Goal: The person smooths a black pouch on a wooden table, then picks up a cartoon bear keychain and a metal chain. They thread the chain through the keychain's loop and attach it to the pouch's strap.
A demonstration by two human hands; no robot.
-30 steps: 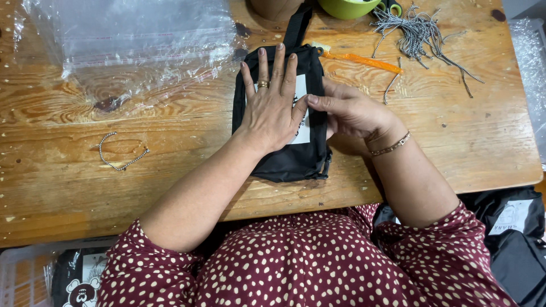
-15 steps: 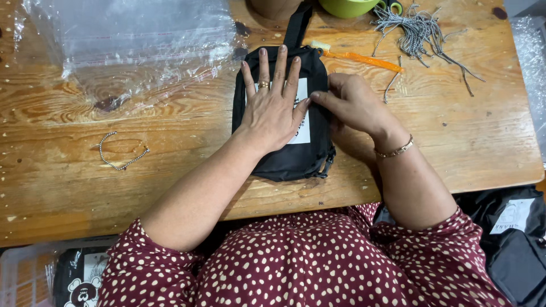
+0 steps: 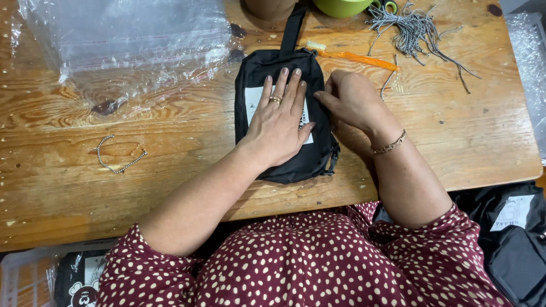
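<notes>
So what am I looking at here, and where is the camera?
The camera sits on a person's head and looks down at their own bare hands over a wooden table. The left hand lies flat on a small black bag with a white label. The right hand touches the bag's right edge. Around it lie clear plastic bags, an orange toothbrush, a bundle of speckled cords and a thin bead chain. Neither hand grips anything.

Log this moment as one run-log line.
left hand flat on black pouch | right hand at pouch's right edge | orange toothbrush, clear bags, chain on wooden table
</notes>
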